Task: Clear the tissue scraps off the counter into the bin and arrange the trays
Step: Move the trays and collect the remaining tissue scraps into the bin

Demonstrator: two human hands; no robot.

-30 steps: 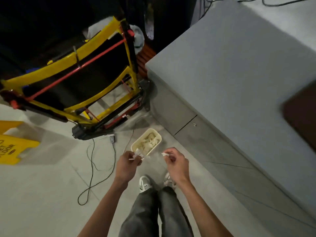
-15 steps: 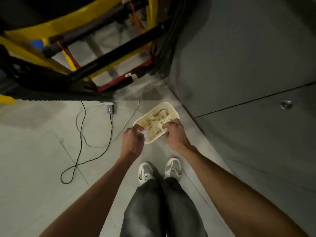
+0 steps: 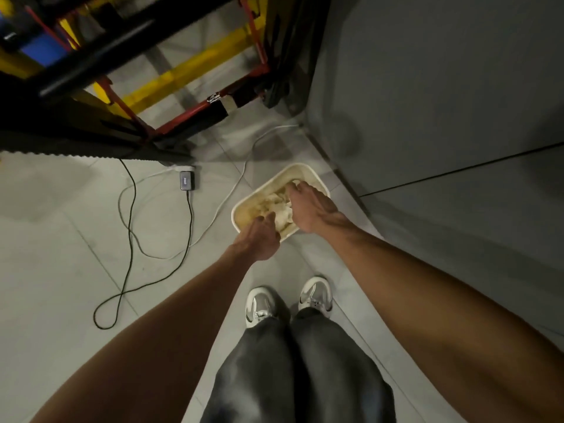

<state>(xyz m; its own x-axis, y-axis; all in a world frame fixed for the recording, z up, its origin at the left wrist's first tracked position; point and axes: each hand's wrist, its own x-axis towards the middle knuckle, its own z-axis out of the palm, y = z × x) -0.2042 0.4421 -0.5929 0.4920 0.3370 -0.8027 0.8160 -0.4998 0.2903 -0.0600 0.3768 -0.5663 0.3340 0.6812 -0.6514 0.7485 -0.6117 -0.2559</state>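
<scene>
Now the left hand [image 3: 262, 238] and right hand [image 3: 309, 209] reach low into the bin [image 3: 309, 171] on the floor [image 3: 61, 254] beside the counter [image 3: 427, 87], probably so nothing falls outside. The left hand's fingers hang loose and hold nothing. The right hand's fingertips dip into the tissue scraps [image 3: 273, 200], a pale, crumpled heap in the bin, so its grip cannot be told.

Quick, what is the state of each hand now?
Left hand: open over the bin, nothing seen in it.
Right hand: fingers down among tissue scraps; grip cannot be told.
</scene>
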